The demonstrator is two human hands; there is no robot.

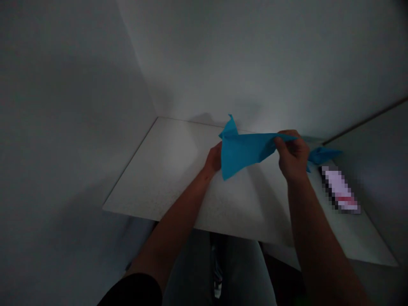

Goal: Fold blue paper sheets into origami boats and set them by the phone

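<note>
A piece of blue folded paper (244, 153), with a pointed flap standing up at its left end and a broad wing-like sheet, is held above the table, shaped like an origami bird. My right hand (293, 153) pinches its right end between thumb and fingers. At the left end, my left hand (215, 158) grips it from behind, its fingers mostly hidden by the paper. Past my right hand, a second blue folded paper (323, 155) lies on the table, partly covered by that hand.
The white table (178, 170) meets a wall (204, 63) at the back and another on the left. A pixelated phone-like object (339, 189) lies on the right side, near a panel (382, 170). My legs (191, 272) are below the front edge.
</note>
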